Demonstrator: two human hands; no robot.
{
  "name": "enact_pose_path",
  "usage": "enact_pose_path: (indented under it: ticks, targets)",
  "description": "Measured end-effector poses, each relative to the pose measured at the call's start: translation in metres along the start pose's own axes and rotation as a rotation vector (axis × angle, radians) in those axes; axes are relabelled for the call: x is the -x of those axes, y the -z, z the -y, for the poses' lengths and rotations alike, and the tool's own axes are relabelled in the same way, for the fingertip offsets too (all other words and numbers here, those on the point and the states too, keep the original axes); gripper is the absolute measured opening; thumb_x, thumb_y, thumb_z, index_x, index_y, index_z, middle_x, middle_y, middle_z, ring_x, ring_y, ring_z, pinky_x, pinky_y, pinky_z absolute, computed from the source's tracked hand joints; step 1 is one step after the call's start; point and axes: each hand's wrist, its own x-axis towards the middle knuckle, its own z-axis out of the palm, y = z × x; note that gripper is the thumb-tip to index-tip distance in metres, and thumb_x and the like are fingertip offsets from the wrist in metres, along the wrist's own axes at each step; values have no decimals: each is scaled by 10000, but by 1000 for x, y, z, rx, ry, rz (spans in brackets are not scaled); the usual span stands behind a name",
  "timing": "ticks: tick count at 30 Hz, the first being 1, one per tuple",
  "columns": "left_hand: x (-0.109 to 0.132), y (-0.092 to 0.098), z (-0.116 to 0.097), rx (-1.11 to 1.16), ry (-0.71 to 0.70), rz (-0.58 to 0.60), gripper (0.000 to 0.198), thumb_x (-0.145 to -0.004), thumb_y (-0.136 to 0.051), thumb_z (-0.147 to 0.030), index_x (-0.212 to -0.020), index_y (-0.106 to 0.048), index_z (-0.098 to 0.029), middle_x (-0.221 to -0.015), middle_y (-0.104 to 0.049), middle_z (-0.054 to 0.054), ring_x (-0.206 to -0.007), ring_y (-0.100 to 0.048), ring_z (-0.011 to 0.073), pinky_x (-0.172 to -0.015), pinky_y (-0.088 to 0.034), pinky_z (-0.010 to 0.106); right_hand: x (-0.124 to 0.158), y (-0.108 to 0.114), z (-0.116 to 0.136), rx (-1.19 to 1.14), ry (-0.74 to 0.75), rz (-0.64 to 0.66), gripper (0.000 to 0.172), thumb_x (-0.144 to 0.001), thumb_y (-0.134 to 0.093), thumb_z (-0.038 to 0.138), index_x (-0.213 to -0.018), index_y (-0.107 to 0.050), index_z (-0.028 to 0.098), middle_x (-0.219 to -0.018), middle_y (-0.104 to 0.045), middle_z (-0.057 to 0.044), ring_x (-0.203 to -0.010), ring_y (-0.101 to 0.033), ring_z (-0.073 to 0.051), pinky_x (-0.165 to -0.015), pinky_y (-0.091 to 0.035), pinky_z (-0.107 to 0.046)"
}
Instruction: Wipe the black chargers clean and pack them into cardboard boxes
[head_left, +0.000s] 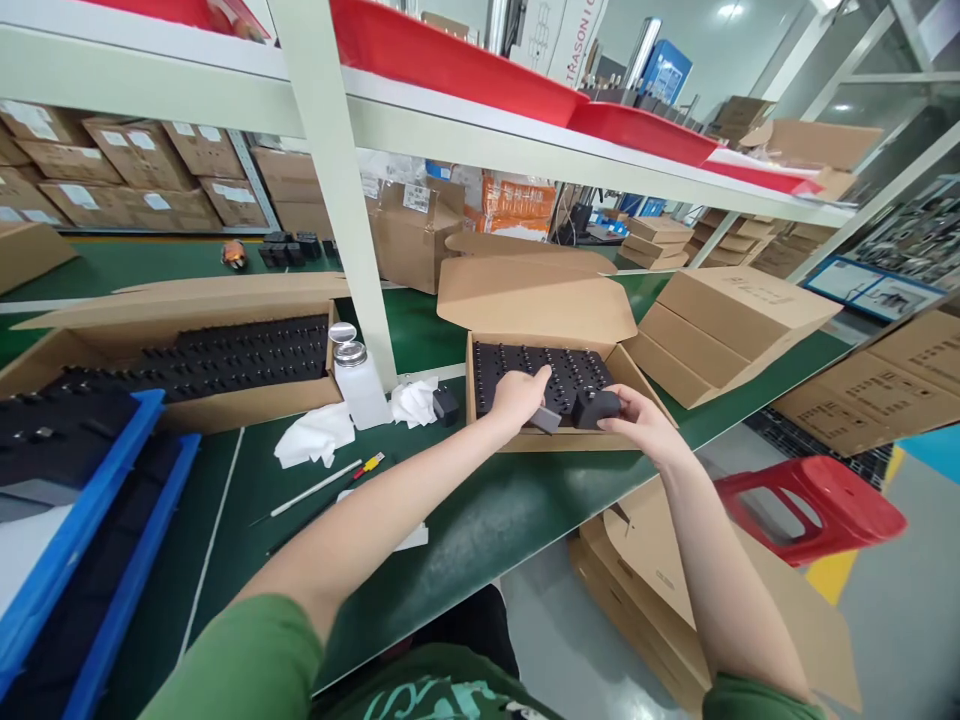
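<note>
Both my hands reach into an open cardboard box (pixel 525 300) on the green bench. The box holds a black foam tray (pixel 525 365) with rows of small black parts. My left hand (pixel 519 393) is closed on a small dark grey block (pixel 546 419) at the tray's near edge. My right hand (pixel 637 415) grips a black block-shaped part (pixel 596 405) just beside it, over the tray's right side. Another small black part (pixel 445 405) stands on the bench left of the box.
A white dispenser bottle (pixel 358 383) and white cloths (pixel 315 437) lie by the shelf post (pixel 341 190). A long box of black parts (pixel 225 355) and blue bins (pixel 82 510) sit left. Swabs and a pen (pixel 322 485) lie near. Closed cartons (pixel 727 320) and a red stool (pixel 817 505) are on the right.
</note>
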Motion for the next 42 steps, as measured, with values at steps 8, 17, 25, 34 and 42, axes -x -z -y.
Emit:
enact_pose_path:
  ticks: [8, 17, 25, 34, 42]
  targets:
    - [-21, -32, 1, -538, -216, 30, 404, -957, -624, -413, -1279, -590, -173, -1318, -604, 111, -1154, -620, 257, -970, -542, 495, -27, -5, -10, 312, -85, 165, 276, -965, -640, 360, -1133, -625, 142, -1025, -665, -42, -856, -658, -149, -770, -583, -333]
    - [-29, 41, -8, -881, -423, 572, 397, -947, -646, -367, -1298, -588, -190, -1370, -584, 109, -1193, -606, 265, -998, -532, 502, -46, -19, -13, 502, -124, 341, 303, -972, -627, 380, -1174, -631, 155, -1143, -662, -72, -990, -660, -186, -876, -578, -398]
    - [-24, 20, -9, -983, -420, 496, 336, -954, -632, -399, -1205, -635, -175, -1249, -645, 87, -1080, -648, 232, -919, -568, 441, -51, -7, -17, 628, -192, 334, 273, -980, -612, 386, -1138, -649, 166, -1148, -667, -71, -981, -659, -177, -875, -578, -383]
    - [-19, -16, -20, -1055, -233, 198, 387, -959, -624, -404, -1270, -594, -176, -1286, -619, 105, -1102, -640, 237, -929, -565, 463, -37, -4, -10, 652, -217, 276, 289, -994, -585, 408, -1148, -647, 172, -1143, -670, -71, -985, -660, -177, -892, -574, -390]
    - [-5, 49, -11, -1205, -243, 299, 342, -948, -645, -400, -1196, -627, -167, -1197, -656, 86, -1029, -662, 213, -873, -583, 420, -44, -29, -5, 581, -124, 262, 303, -966, -628, 415, -1132, -645, 162, -1106, -670, -65, -975, -656, -180, -885, -567, -396]
